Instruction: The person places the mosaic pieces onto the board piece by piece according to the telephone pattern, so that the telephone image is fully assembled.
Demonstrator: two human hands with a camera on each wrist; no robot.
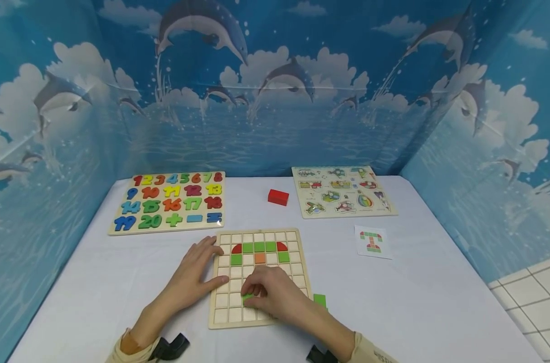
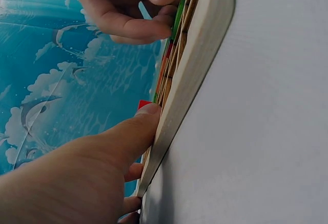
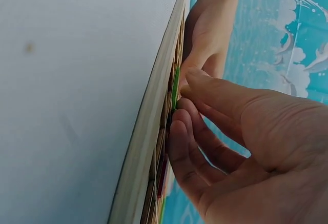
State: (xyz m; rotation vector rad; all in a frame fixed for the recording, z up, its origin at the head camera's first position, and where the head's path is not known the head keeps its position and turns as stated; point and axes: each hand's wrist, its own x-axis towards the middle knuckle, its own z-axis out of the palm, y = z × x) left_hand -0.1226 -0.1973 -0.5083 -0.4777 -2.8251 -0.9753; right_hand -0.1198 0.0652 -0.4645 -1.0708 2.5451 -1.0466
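A wooden grid board point(image 1: 243, 325) lies in front of me, with green squares, two red quarter-round tiles and an orange square point(image 1: 260, 258) in its upper cells. My left hand point(image 1: 190, 275) rests along the board's left side, fingers spread, thumb on the rim. Over the lower middle cells, my right hand point(image 1: 277, 295) pinches a green square tile point(image 1: 246, 297) between thumb and fingertips. The right wrist view shows this green tile point(image 3: 176, 83) from the side, right at the board's surface. Part of the lower right grid is hidden behind my right hand.
More green tiles point(image 1: 320, 300) lie off the board's right edge. A pattern card point(image 1: 363, 250) sits to the right. Farther back are a number puzzle point(image 1: 166, 230), red blocks point(image 1: 278, 197) and a picture puzzle point(image 1: 347, 214). A dolphin-print curtain point(image 1: 266, 136) encloses the table.
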